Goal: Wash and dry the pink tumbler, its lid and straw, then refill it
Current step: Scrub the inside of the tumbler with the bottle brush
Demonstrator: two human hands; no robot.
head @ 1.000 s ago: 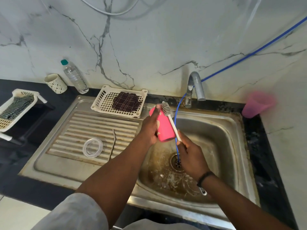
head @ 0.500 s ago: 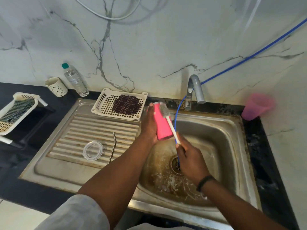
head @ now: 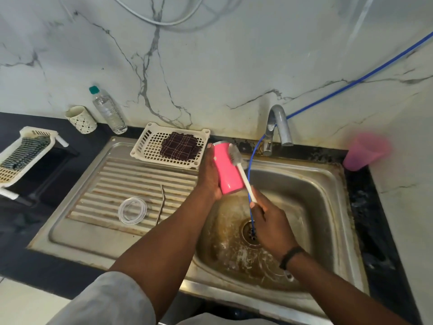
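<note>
Pink tumbler (head: pixel 226 168) held over the sink (head: pixel 316 184), at the basin's rear-left corner. Left hand (head: pixel 210 174) wraps it from the left side, fingers curled round the body, thumb tip up near the top end. Long axis near upright, upper end tilted slightly left and away from the person; which end is the mouth: cannot tell.

Right hand (head: pixel 269 221) sits lower and to the right, nearer the person, fingers clamped on the white handle of the bottle brush (head: pixel 241 171). Handle runs up-left from that hand; bristle head lies against the tumbler's upper right wall, outside, not in it.

Judgement: exterior scrub in progress; the stroke runs along the tumbler's axis, w/ left hand as the brace.

Lid (head: pixel 132 210) and straw (head: pixel 161 202) lie on the drainboard, well left, apparently not yet handled.
</note>
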